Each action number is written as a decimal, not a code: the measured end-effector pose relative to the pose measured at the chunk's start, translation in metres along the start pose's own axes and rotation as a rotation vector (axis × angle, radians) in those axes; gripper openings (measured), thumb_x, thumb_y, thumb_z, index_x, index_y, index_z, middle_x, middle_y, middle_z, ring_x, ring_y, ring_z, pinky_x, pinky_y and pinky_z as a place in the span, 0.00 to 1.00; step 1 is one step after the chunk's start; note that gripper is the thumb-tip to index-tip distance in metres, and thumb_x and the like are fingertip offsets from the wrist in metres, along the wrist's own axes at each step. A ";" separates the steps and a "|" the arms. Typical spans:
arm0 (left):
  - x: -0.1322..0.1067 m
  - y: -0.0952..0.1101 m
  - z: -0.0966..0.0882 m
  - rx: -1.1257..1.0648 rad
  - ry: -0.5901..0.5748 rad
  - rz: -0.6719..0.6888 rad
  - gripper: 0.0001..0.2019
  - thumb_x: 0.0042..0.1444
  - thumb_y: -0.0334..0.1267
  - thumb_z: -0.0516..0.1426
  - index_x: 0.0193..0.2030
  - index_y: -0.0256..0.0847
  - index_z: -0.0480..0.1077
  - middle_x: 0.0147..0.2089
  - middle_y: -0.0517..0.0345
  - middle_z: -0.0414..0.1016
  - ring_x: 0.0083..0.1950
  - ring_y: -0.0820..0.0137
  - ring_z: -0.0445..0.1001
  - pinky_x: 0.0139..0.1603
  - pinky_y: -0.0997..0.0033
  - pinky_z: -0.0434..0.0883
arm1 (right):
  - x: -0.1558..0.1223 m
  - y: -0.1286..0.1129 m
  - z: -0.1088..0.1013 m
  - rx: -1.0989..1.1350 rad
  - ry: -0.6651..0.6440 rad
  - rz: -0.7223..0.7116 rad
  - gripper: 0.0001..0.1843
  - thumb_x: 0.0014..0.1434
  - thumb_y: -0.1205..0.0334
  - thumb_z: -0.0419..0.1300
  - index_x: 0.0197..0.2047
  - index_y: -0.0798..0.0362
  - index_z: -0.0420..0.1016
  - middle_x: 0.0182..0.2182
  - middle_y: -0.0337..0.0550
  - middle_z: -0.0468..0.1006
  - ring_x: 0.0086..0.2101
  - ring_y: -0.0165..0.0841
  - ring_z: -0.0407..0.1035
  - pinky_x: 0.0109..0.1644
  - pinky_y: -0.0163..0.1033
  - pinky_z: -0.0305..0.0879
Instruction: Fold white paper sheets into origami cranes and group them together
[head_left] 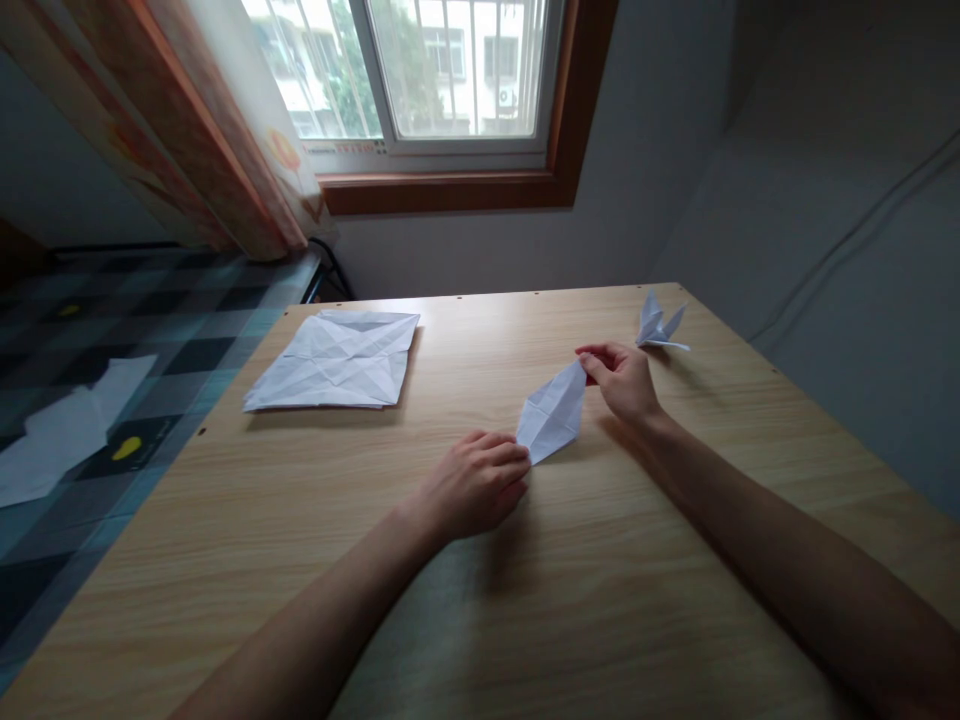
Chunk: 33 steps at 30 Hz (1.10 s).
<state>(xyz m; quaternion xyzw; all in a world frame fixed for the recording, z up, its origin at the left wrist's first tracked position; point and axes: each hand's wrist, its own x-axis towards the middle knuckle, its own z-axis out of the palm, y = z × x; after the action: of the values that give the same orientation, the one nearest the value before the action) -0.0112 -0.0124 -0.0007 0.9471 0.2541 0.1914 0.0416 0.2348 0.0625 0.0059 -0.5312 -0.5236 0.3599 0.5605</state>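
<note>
A folded piece of white paper (pixel 553 412), shaped like a long diamond with crease lines, is held slantwise above the wooden table. My left hand (pixel 480 482) is closed on its near lower end, the thumb mostly hidden. At the far upper tip, my right hand (pixel 619 380) pinches the paper between thumb and fingers. Beyond my right hand stands a folded white paper crane (pixel 655 325) with its points raised. Off to the left lies a stack of creased white paper sheets (pixel 337 360).
The light wooden table (pixel 360 560) ends at a back edge below the window (pixel 457 70). Left of it is a bed with a checked cover (pixel 225 330), where white paper pieces (pixel 67 435) lie. A curtain (pixel 202 110) hangs at the left, and a cable (pixel 840 245) runs along the right wall.
</note>
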 end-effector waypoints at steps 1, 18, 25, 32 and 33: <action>0.000 0.000 0.000 0.001 -0.003 -0.004 0.10 0.62 0.36 0.53 0.45 0.41 0.74 0.48 0.53 0.79 0.53 0.64 0.74 0.53 0.63 0.68 | -0.004 0.002 0.002 0.037 -0.012 0.027 0.24 0.46 0.45 0.66 0.39 0.54 0.74 0.26 0.40 0.76 0.27 0.33 0.71 0.32 0.40 0.70; 0.001 0.000 0.002 -0.147 0.172 -0.193 0.15 0.60 0.39 0.56 0.53 0.41 0.69 0.47 0.50 0.75 0.48 0.62 0.73 0.50 0.59 0.69 | -0.044 0.003 0.009 -0.449 -0.362 -0.138 0.06 0.52 0.63 0.60 0.25 0.52 0.73 0.20 0.34 0.70 0.24 0.29 0.63 0.29 0.35 0.57; 0.002 -0.009 0.006 -0.102 0.124 -0.317 0.23 0.56 0.31 0.55 0.59 0.42 0.65 0.56 0.50 0.74 0.56 0.59 0.70 0.56 0.53 0.67 | -0.053 0.005 0.001 -0.533 -0.372 -0.348 0.10 0.56 0.67 0.57 0.35 0.51 0.81 0.30 0.42 0.81 0.31 0.36 0.72 0.38 0.40 0.67; 0.004 -0.002 0.005 0.020 0.056 -0.269 0.14 0.61 0.34 0.53 0.51 0.39 0.73 0.56 0.50 0.76 0.57 0.58 0.70 0.57 0.52 0.66 | -0.067 0.004 -0.006 -0.721 -0.489 -0.578 0.15 0.54 0.73 0.57 0.39 0.52 0.83 0.43 0.47 0.83 0.45 0.43 0.75 0.54 0.51 0.69; 0.004 0.000 0.004 0.035 0.046 -0.261 0.13 0.62 0.36 0.53 0.51 0.39 0.73 0.56 0.49 0.76 0.58 0.57 0.70 0.57 0.52 0.66 | -0.070 0.001 -0.005 -0.754 -0.492 -0.580 0.14 0.55 0.71 0.57 0.40 0.53 0.82 0.44 0.49 0.83 0.46 0.43 0.75 0.55 0.51 0.68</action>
<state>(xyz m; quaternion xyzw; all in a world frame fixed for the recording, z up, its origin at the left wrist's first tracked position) -0.0065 -0.0101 -0.0035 0.9019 0.3795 0.2017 0.0436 0.2261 -0.0050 -0.0092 -0.4290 -0.8579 0.0910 0.2679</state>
